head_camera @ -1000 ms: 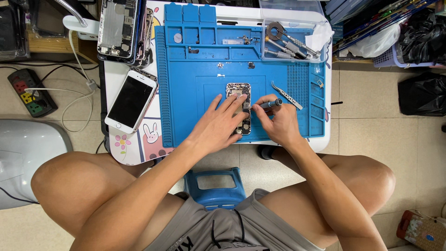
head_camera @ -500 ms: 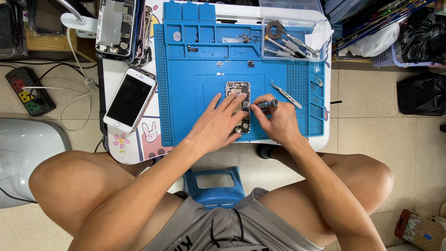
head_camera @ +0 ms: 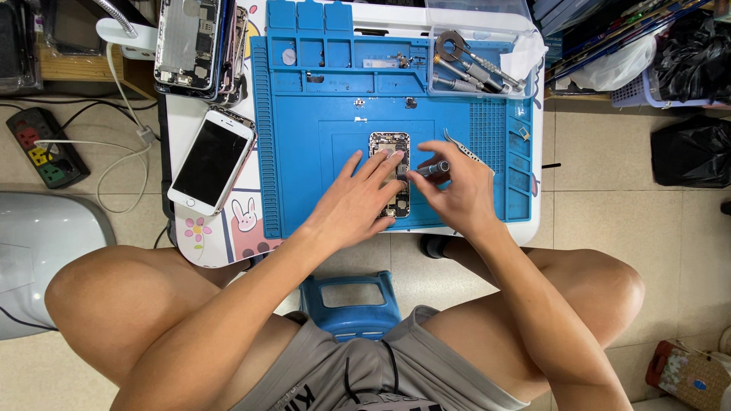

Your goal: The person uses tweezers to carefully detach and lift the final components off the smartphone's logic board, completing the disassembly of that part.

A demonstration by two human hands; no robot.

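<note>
Head view: I see the opened phone point(head_camera: 391, 173) lying flat near the middle of the blue work mat point(head_camera: 320, 152), which sits on the small white table point(head_camera: 533, 221). My left hand point(head_camera: 358, 202) lies spread on the mat, fingers loose and clenched on nothing, fingertips resting on the left edge of the phone. My right hand point(head_camera: 457, 190) has its grip closed around a small silver screwdriver point(head_camera: 431, 169), tip pointing toward the phone's right side; whether the tip touches I cannot tell. Tweezers point(head_camera: 466, 150) lie on the mat just right of the phone, beside the right hand. Tool tray point(head_camera: 476, 65) with metal tools sits at the mat's top right corner. White smartphone point(head_camera: 211, 160), screen dark, lies just left of the mat. Stack of phone housings point(head_camera: 194, 46) sits off the mat's top left corner. Blue stool point(head_camera: 350, 301) shows below the mat, between the knees.
</note>
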